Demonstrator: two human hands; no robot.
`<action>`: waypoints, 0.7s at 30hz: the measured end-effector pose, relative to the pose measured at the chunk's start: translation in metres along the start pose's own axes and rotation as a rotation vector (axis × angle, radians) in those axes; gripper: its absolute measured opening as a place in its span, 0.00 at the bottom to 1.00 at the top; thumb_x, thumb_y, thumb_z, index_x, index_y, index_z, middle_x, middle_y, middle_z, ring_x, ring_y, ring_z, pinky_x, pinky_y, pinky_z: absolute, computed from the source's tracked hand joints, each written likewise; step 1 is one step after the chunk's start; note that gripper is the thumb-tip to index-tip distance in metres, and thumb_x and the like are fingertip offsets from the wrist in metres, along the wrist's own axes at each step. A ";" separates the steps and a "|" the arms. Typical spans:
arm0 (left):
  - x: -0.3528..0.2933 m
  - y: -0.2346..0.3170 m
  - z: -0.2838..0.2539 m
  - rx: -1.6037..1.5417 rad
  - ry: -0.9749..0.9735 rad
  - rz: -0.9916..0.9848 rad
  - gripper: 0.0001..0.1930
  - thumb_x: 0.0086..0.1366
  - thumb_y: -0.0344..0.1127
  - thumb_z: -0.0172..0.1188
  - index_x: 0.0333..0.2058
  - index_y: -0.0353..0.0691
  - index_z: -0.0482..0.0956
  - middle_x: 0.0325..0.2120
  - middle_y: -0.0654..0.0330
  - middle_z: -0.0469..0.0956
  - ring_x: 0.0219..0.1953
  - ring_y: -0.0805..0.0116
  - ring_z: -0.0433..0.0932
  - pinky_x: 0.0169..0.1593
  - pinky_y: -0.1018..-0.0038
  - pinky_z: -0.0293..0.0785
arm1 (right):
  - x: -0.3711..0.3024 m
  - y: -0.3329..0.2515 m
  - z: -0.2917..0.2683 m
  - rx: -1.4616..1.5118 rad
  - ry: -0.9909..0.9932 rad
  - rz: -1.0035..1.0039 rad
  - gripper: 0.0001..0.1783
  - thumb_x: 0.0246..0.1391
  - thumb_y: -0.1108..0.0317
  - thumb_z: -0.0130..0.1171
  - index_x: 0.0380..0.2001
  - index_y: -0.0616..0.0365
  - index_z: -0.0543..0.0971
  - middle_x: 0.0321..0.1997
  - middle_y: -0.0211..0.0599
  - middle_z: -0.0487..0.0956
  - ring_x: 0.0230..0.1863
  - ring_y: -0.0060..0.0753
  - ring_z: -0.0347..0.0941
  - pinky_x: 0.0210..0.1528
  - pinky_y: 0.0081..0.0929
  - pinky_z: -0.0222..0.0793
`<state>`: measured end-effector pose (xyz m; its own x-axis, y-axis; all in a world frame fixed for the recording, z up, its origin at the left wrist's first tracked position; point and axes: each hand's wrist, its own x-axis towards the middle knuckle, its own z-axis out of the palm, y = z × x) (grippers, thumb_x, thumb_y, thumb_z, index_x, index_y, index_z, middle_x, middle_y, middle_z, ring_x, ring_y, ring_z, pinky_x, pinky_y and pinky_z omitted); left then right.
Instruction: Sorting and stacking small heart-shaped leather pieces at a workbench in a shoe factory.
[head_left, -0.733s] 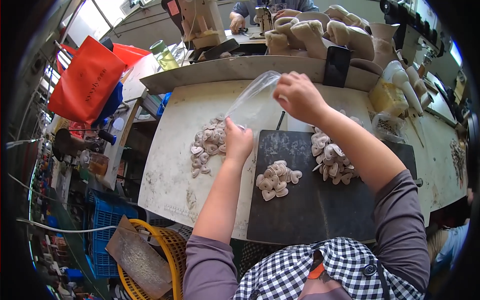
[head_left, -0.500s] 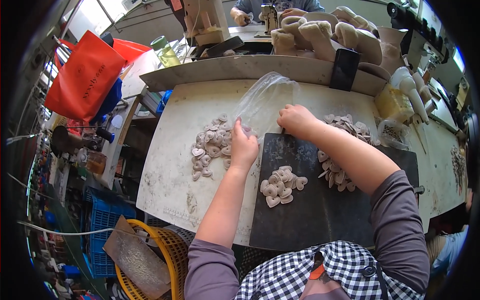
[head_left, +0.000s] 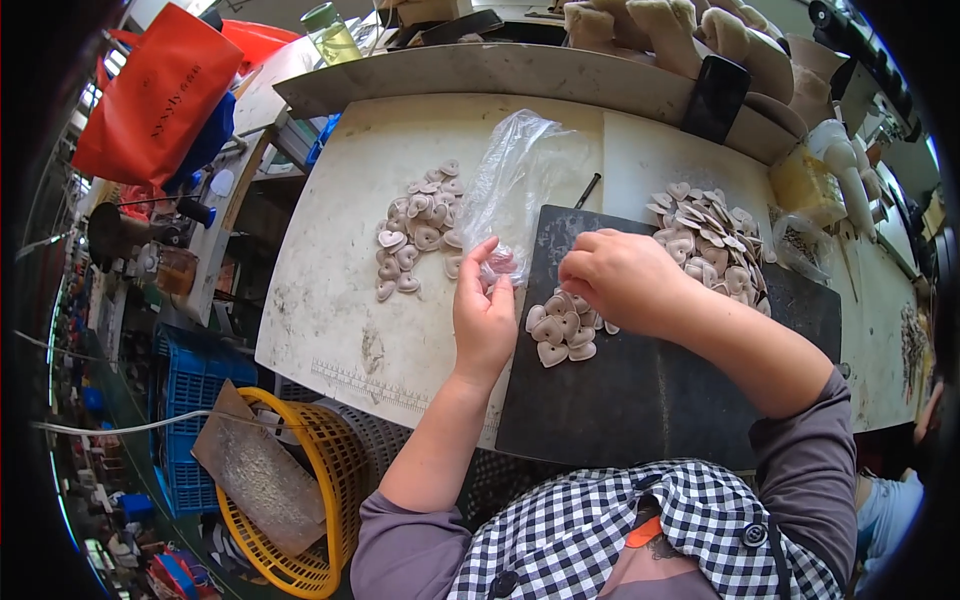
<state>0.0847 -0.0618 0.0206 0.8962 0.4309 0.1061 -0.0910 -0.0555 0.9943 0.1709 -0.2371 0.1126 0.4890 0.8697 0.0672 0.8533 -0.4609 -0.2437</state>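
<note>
My left hand [head_left: 487, 325] has its thumb and fingers round the mouth of a clear plastic bag [head_left: 512, 165], which lies limp over the pale tabletop. Left of it is a loose heap of beige heart-shaped pieces [head_left: 425, 215]. My right hand [head_left: 625, 280] reaches down with bent fingers at a small pile of the same hearts [head_left: 562, 330] on the black mat [head_left: 610, 400]. Its fingertips are hidden, so any piece in them cannot be made out. A larger heap of hearts [head_left: 710, 235] lies beyond my right forearm, partly on the mat.
A dark thin rod [head_left: 588, 190] lies by the mat's far corner. Along the back runs an upright board [head_left: 430, 78], with a black phone [head_left: 714, 98] leaning there. Fleecy boot-like pieces [head_left: 660, 35] stand behind. A yellow basket [head_left: 345, 470] sits below left, and a red bag [head_left: 160, 95] hangs far left.
My right hand has left the far edge of the mat and come down to the small heart pile. The left hand still holds the bag. The whole view has tilted downward.
</note>
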 end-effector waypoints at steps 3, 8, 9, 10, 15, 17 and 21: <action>-0.015 0.000 -0.006 -0.108 -0.040 -0.053 0.20 0.66 0.24 0.50 0.57 0.36 0.69 0.49 0.53 0.74 0.48 0.67 0.75 0.53 0.72 0.72 | -0.017 -0.017 0.012 0.089 -0.017 0.023 0.13 0.54 0.59 0.62 0.42 0.50 0.81 0.42 0.35 0.77 0.48 0.41 0.74 0.49 0.35 0.72; -0.039 0.009 -0.021 0.194 -0.118 0.019 0.18 0.65 0.25 0.55 0.54 0.40 0.73 0.49 0.53 0.67 0.48 0.64 0.73 0.51 0.71 0.74 | -0.033 -0.029 0.039 0.088 0.095 -0.025 0.23 0.50 0.57 0.66 0.50 0.48 0.79 0.57 0.38 0.74 0.62 0.43 0.66 0.62 0.43 0.60; -0.044 0.014 -0.023 0.198 -0.118 0.017 0.18 0.65 0.25 0.55 0.54 0.40 0.73 0.49 0.53 0.67 0.48 0.64 0.73 0.51 0.71 0.74 | -0.036 -0.028 0.044 0.134 0.114 -0.004 0.23 0.49 0.59 0.67 0.50 0.48 0.79 0.57 0.39 0.74 0.63 0.44 0.64 0.63 0.43 0.58; -0.049 0.018 -0.025 0.258 -0.095 -0.004 0.19 0.64 0.26 0.56 0.54 0.40 0.73 0.49 0.53 0.66 0.48 0.63 0.73 0.52 0.70 0.73 | -0.039 -0.028 0.045 0.139 0.115 -0.004 0.23 0.49 0.59 0.67 0.50 0.48 0.79 0.57 0.39 0.74 0.63 0.44 0.64 0.63 0.43 0.58; -0.066 0.028 -0.024 0.731 0.117 0.203 0.20 0.63 0.31 0.63 0.54 0.44 0.75 0.46 0.57 0.66 0.42 0.68 0.69 0.43 0.74 0.72 | -0.046 -0.029 0.055 0.238 0.223 0.025 0.25 0.48 0.62 0.68 0.51 0.48 0.77 0.58 0.38 0.72 0.65 0.45 0.62 0.66 0.44 0.53; -0.068 0.036 -0.017 0.751 0.025 0.319 0.22 0.60 0.36 0.68 0.53 0.42 0.75 0.43 0.56 0.66 0.38 0.66 0.68 0.41 0.72 0.72 | -0.046 -0.027 0.058 0.250 0.241 0.018 0.26 0.47 0.62 0.68 0.52 0.49 0.76 0.59 0.38 0.72 0.65 0.45 0.62 0.66 0.44 0.53; -0.059 0.034 0.001 0.675 -0.097 0.070 0.21 0.57 0.39 0.70 0.44 0.34 0.74 0.43 0.51 0.69 0.45 0.53 0.71 0.51 0.63 0.69 | -0.047 -0.023 0.065 0.323 0.290 0.024 0.29 0.46 0.62 0.69 0.54 0.50 0.75 0.59 0.38 0.71 0.65 0.43 0.62 0.66 0.44 0.51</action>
<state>0.0287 -0.0899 0.0485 0.9358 0.3249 0.1370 0.1123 -0.6429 0.7577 0.1163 -0.2560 0.0523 0.5777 0.7526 0.3159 0.7632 -0.3609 -0.5359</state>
